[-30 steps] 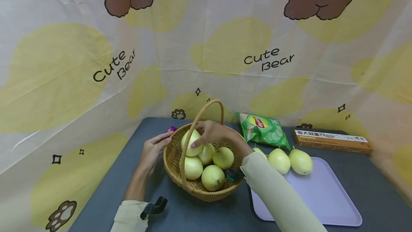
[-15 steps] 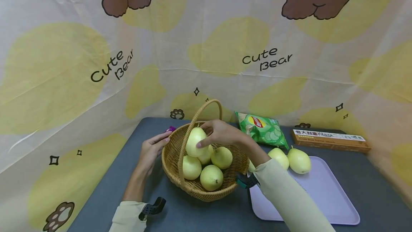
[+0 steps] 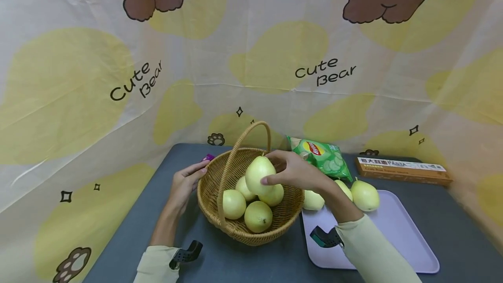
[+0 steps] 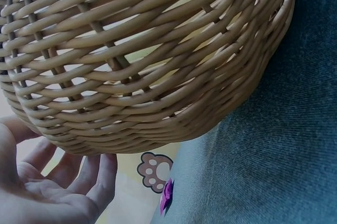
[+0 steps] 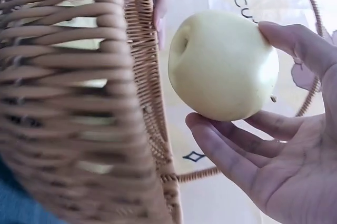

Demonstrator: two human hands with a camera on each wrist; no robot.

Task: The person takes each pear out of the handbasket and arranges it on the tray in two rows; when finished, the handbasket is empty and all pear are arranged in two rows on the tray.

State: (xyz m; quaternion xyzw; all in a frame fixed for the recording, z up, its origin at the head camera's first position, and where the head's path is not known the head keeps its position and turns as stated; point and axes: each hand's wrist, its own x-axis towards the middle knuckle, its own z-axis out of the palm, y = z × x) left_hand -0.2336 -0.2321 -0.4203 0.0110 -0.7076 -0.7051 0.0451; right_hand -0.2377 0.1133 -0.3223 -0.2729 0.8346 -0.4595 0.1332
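Observation:
My right hand point(image 3: 294, 169) holds a pale yellow-green pear point(image 3: 259, 174) above the wicker basket point(image 3: 251, 239), thumb on one side and fingertips on the other. In the right wrist view the same pear point(image 5: 221, 66) is clear of the woven wall. Several more pears lie in the basket, among them a front pear point(image 3: 258, 217) and a left pear point(image 3: 233, 204). My left hand point(image 3: 184, 185) grips the basket's left rim; the left wrist view shows its fingers point(image 4: 100, 176) curved against the weave.
To the right, a lilac tray point(image 3: 397, 243) bears several pears, including one with a stem point(image 3: 365, 195). Behind stand a green chip bag point(image 3: 322, 158) and a long brown pasta box point(image 3: 404, 172). A small purple object point(image 3: 208, 157) peeks out behind the basket's left rim.
My right hand has lifted the pear off the pile and carried it rightward, from the basket's left side past the handle. My left hand stays at the rim.

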